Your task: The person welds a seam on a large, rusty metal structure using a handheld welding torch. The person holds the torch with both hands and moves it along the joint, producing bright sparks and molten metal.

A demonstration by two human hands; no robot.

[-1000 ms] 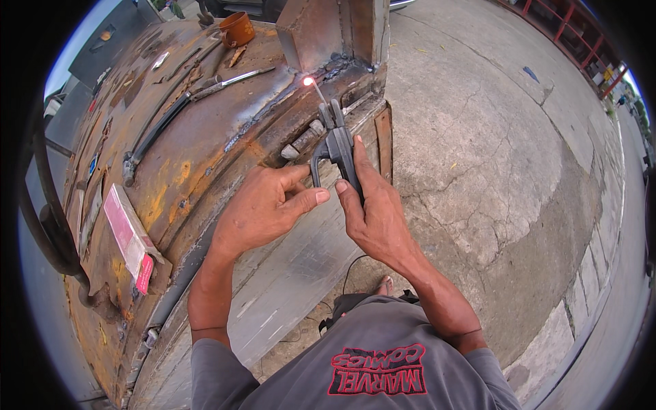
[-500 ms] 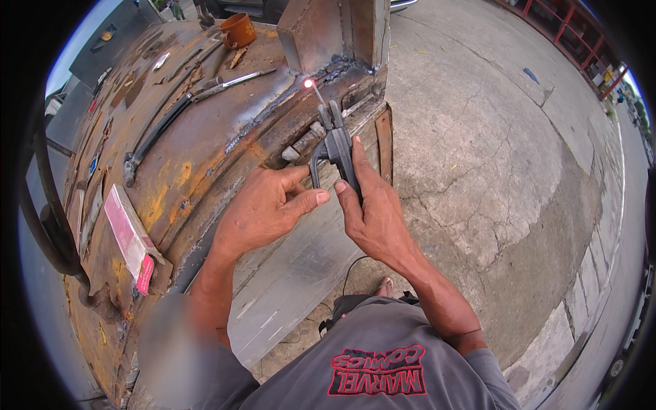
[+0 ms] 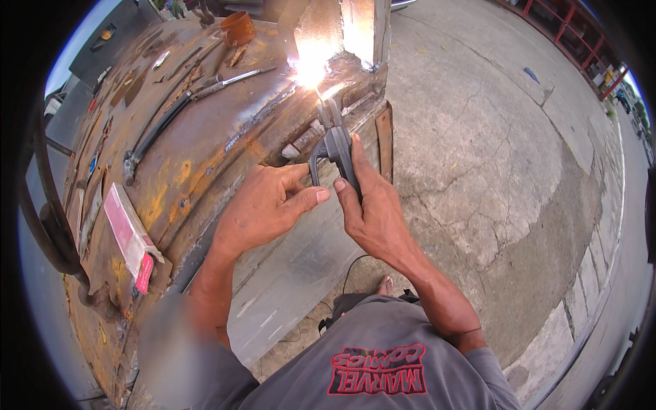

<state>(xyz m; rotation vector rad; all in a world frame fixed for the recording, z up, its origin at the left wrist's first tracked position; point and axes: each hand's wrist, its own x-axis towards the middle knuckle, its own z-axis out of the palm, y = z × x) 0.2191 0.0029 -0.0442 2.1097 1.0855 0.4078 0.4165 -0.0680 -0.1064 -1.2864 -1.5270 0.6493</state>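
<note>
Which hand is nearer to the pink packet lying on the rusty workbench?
Left. The left hand rests on the workbench edge, just right of the pink packet. The right hand is farther right, gripping the electrode holder near the bright arc.

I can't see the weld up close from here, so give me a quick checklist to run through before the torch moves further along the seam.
1. Right hand wrapped around the electrode holder: ok.
2. Left hand steadying the holder, thumb beside its handle: ok.
3. Arc lit at the joint between the upright plate and the rusty table: ok.
4. Hands bare, no gloves so close to the arc: not ok.
5. Long tool and pink packet lying clear of the arc: ok.
6. Rod length left: cannot tell, glare hides it.
</note>
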